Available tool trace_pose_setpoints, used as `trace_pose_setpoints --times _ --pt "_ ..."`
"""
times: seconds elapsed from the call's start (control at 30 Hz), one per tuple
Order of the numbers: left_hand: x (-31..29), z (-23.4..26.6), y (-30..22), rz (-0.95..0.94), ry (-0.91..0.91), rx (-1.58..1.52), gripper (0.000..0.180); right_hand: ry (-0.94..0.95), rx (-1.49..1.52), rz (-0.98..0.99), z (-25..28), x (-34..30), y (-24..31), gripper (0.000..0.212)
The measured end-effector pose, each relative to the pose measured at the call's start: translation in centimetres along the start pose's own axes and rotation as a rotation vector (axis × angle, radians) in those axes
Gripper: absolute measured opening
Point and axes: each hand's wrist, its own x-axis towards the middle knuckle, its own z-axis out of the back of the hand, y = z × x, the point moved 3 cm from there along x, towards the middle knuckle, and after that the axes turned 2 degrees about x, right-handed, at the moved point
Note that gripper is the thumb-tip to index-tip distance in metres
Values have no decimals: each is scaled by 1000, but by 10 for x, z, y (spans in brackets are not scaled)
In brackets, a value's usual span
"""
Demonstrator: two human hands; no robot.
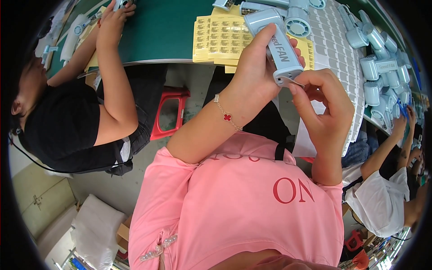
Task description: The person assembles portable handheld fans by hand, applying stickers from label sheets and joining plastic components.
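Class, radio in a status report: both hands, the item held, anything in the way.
Left hand gripping light blue handheld fan. Right hand pinching small sticker at fan's base. Nothing blocking; yellow label sheets on table behind.

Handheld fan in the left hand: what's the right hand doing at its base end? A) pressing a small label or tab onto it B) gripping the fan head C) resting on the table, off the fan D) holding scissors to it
A: the right hand pinches a small pale label at the base end of the light-blue handheld fan, which the left hand grips around its handle.
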Motion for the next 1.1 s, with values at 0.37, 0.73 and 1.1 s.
trace_pose_setpoints --times 0.37,0.73,1.1 --pt "-6 -6 2 -3 -33 54 33 -6 44 -8 1 0 2 14" --pt "-7 -5 0 0 -43 67 30 -18 -25 44 -1 0 3 14" --pt "-8 -5 -2 -2 -59 90 30 -13 -21 43 -2 2 4 14"
